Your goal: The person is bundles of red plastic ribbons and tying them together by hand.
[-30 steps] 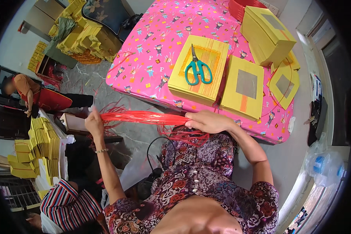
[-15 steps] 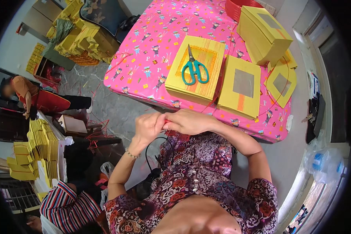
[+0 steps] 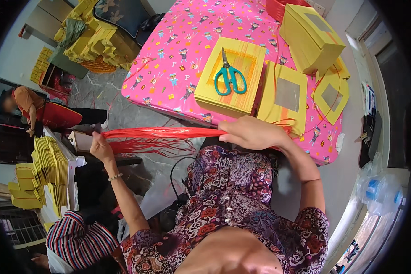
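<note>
A bundle of thin red plastic strings [image 3: 162,133] stretches between my two hands in front of my body, with loose strands sagging below it. My left hand [image 3: 101,149] is closed on its left end, arm reaching out. Wrapped over the other end is my right hand [image 3: 251,132], near the table edge; some strands show past its wrist. Just beyond the right hand lie a stack of yellow cardboard pieces [image 3: 208,102] and another yellow stack with a grey window [image 3: 287,93]. Teal-handled scissors [image 3: 230,81] rest on the first stack.
A pink patterned cover [image 3: 162,77] lies over the table. Tall yellow boxes [image 3: 313,43] and a red basin [image 3: 278,9] stand at its far right. One person [image 3: 36,109] bends at the left; another in a striped shirt [image 3: 80,235] sits lower left beside folded yellow card [image 3: 50,164].
My hands were together at the middle. The left has moved far out to the left, drawing the red strings out long, while the right has shifted right.
</note>
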The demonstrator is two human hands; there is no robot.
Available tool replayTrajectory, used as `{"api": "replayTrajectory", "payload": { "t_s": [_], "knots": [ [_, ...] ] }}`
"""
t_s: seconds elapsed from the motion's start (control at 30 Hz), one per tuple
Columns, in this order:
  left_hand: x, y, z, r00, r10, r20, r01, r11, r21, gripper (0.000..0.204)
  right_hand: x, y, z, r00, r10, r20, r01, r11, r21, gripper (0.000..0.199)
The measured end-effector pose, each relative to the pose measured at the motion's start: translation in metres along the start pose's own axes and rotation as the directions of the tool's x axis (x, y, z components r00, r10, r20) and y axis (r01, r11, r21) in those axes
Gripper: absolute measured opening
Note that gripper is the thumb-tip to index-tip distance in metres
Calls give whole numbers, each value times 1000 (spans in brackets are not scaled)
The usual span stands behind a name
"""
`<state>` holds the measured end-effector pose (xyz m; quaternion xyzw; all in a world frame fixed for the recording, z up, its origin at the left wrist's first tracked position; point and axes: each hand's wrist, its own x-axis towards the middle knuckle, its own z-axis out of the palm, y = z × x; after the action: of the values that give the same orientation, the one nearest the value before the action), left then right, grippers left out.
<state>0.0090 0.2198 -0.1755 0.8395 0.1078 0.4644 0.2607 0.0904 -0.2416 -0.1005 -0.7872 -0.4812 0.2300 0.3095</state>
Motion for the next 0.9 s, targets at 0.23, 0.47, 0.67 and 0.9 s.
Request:
{"api": "replayTrajectory", "payload": {
  "t_s": [0.23,0.47,0.67,0.9],
  "knots": [
    [-11,60,37,873,183,451,-236,970,63,26,7,-6,4,993,116,32,-113,991,-75,28],
    [-62,199,81,404,352,844,260,841,-475,35,41,-17,24,994,89,65,-73,975,-210,22],
    [-83,184,80,406,304,862,157,906,-394,20,19,4,16,979,148,140,-106,957,-268,27],
    [-88,135,71,419,215,882,161,938,-306,21,-16,15,-16,992,111,60,-100,982,-159,31]
  ]
}}
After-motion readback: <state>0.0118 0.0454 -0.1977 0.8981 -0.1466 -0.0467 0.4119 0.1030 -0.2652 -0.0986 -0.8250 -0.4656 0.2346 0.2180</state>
